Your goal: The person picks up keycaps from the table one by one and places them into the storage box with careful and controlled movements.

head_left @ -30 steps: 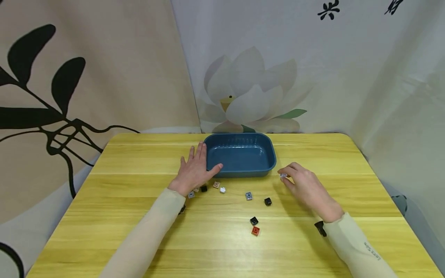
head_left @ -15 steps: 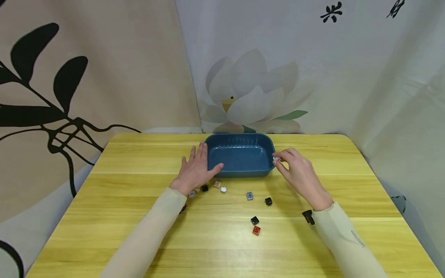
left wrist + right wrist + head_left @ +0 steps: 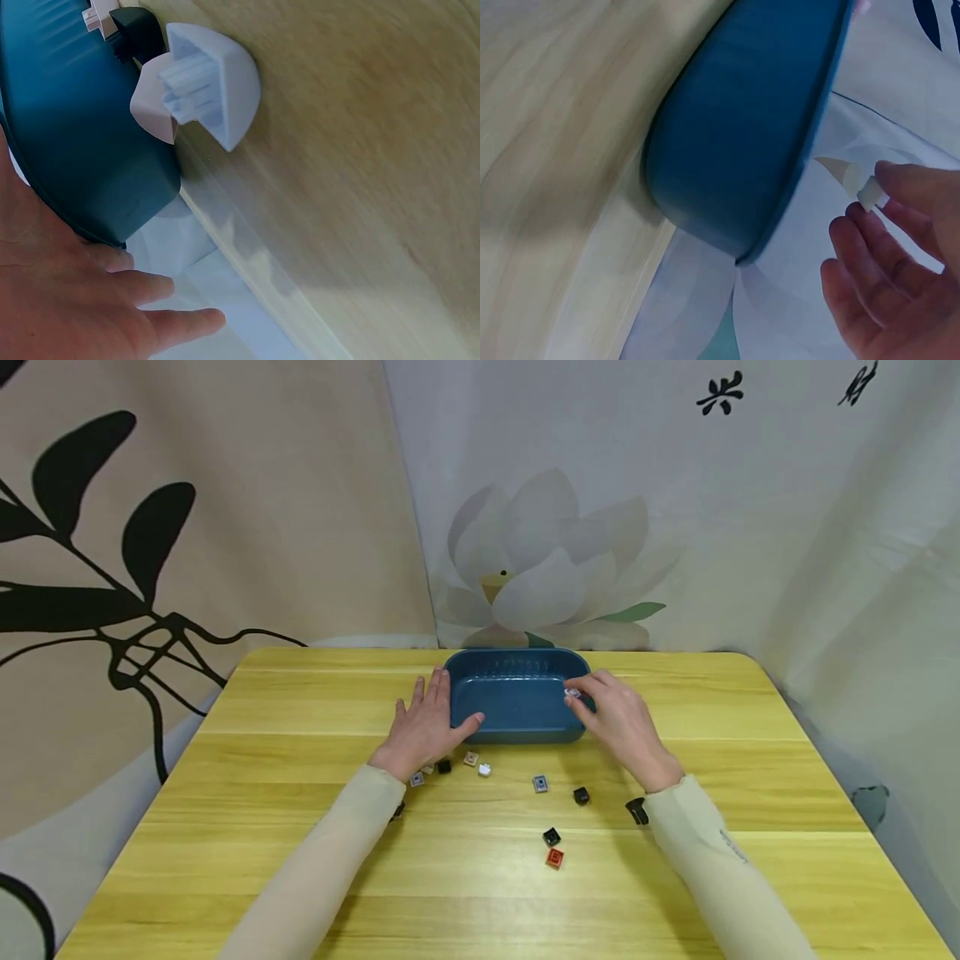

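Note:
A blue rectangular tray (image 3: 517,737) stands at the table's far side. My left hand (image 3: 424,725) rests against its left end, fingers straight and thumb over the front corner. Over the tray's right side, my right hand (image 3: 621,720) pinches a small white keycap (image 3: 572,692) between thumb and fingertips; the right wrist view shows this keycap (image 3: 871,193) just beyond the tray's rim. Close by my left wrist lie a pale grey keycap (image 3: 238,86), a pinkish one partly behind it, and a black keycap (image 3: 141,34).
Loose keycaps lie in front of the tray: a beige one (image 3: 471,758), a white one (image 3: 484,770), a grey one (image 3: 540,784), a black one (image 3: 581,796), another black one (image 3: 552,837) and a red one (image 3: 554,858). A printed curtain (image 3: 300,527) hangs behind the wooden table (image 3: 465,910).
My right hand has carried the white keycap leftward and away from me, from beside the tray to over its right side. My left hand has kept its place on the tray.

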Action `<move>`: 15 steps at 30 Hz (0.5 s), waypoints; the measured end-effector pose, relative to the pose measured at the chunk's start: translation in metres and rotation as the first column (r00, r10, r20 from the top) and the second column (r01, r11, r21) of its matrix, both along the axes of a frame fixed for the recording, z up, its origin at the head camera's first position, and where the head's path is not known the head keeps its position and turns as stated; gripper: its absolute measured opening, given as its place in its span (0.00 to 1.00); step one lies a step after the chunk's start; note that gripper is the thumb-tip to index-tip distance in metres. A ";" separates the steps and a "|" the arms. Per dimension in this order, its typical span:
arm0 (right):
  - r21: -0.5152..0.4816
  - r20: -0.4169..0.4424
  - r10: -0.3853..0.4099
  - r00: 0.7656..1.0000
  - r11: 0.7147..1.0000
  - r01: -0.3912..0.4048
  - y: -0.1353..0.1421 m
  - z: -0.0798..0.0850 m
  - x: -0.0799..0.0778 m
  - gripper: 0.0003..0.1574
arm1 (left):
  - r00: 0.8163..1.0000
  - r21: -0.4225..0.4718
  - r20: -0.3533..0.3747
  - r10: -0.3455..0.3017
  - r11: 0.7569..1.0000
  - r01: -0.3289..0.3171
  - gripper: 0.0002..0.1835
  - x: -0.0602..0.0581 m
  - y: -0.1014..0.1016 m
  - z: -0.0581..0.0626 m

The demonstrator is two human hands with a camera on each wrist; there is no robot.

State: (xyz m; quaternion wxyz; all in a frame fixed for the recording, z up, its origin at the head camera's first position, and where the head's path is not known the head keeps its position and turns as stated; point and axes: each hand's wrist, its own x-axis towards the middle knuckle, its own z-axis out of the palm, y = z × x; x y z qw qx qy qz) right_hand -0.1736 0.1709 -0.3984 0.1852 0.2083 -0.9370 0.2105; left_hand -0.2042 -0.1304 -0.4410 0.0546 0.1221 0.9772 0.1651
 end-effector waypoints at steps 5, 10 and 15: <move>0.050 0.032 -0.005 0.999 0.999 0.003 -0.014 -0.003 -0.009 0.15 | 1.000 0.006 -0.001 0.006 1.000 -0.006 0.59 0.001 -0.002 0.000; 0.076 0.068 -0.002 0.998 0.997 -0.003 -0.025 -0.006 -0.016 0.14 | 1.000 0.004 -0.004 0.007 1.000 -0.007 0.58 0.002 -0.002 0.000; 0.113 0.102 0.001 0.995 0.994 -0.013 -0.033 -0.010 -0.022 0.13 | 1.000 0.002 0.016 0.006 1.000 -0.006 0.58 0.001 -0.003 -0.001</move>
